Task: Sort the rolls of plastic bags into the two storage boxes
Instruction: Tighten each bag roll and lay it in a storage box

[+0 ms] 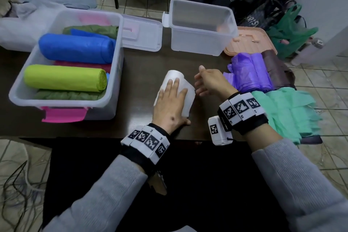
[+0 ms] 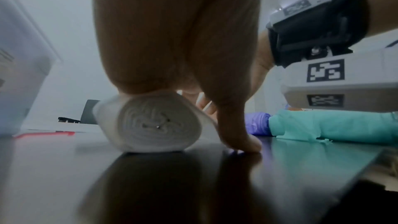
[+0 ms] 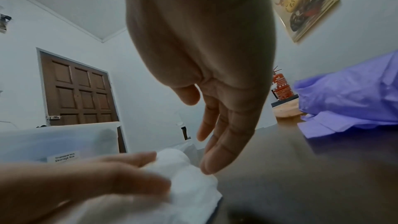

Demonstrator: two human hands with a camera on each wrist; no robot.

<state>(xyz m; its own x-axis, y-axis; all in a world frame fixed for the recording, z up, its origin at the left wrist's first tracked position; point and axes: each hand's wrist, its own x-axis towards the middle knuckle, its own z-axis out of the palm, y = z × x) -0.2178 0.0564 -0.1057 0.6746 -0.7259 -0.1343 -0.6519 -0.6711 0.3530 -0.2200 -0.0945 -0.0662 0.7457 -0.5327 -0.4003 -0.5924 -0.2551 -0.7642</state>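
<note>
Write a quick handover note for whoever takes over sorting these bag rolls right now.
Left hand: flat on the white roll at table centre, pressing it.
Right hand: open beside that roll, holding nothing.
Done: big box holds blue, lime, green and pink rolls.
Left: small box looks empty; white, purple, brown and mint bags remain on the table.

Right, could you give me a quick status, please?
Left hand flat on white roll. Right hand open beside it. Small box empty, path clear.
</note>
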